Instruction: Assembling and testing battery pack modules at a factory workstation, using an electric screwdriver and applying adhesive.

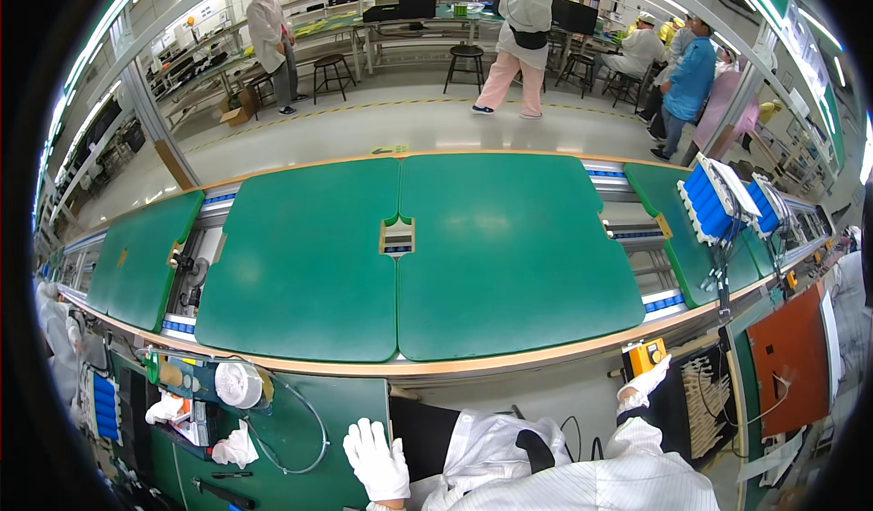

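Note:
My left hand (pixel 376 461), in a white glove, lies flat with fingers spread on the right edge of the green side bench (pixel 350 402). It holds nothing. My right hand (pixel 644 385), also in a white glove, reaches out beside a yellow control box (pixel 647 356) at the near edge of the conveyor line. Its fingers are stretched out; whether they touch the box I cannot tell. Ahead of both hands, two large green boards (pixel 300 256) lie side by side on the conveyor, with a small cut-out between them.
On the side bench are a white tape roll (pixel 238 385), a crumpled white cloth (pixel 235 445), a looped clear hose (pixel 323 434) and a black pen (pixel 231 475). Blue battery packs (pixel 714 200) with cables stand at the right. A brown board (pixel 789 365) stands right of me. People move beyond the line.

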`<state>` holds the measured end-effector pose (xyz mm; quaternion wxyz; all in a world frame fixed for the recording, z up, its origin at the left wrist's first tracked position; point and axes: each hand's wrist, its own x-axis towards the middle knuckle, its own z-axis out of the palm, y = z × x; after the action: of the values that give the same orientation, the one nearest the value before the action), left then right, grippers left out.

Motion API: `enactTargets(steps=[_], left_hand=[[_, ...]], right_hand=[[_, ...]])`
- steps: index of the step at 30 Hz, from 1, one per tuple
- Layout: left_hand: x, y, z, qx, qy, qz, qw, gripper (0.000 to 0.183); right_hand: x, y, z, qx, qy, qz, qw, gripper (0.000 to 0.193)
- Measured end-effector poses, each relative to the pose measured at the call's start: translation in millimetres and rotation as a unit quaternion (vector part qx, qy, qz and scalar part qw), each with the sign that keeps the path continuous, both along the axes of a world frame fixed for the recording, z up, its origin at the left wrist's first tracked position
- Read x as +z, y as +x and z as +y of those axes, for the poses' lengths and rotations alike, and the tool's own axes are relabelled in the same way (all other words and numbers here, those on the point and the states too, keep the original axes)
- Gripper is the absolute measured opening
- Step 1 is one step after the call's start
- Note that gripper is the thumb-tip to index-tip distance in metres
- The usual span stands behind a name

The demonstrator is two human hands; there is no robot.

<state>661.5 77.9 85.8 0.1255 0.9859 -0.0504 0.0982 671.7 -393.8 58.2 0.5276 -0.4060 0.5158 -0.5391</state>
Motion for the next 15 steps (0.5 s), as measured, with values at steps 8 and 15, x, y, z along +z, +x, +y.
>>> enactTargets(steps=[8,15], left_hand=[[-5,0,3,0.002,0.007,-0.003,1.0,0.052],[0,2,-5,0.0,0.01,-0.019,1.0,0.053]], right_hand=[[18,-1,22,0.05,0.097,-0.033,0.994,0.078],[-15,-9,-5,0.049,0.002,-0.039,0.998,0.073]])
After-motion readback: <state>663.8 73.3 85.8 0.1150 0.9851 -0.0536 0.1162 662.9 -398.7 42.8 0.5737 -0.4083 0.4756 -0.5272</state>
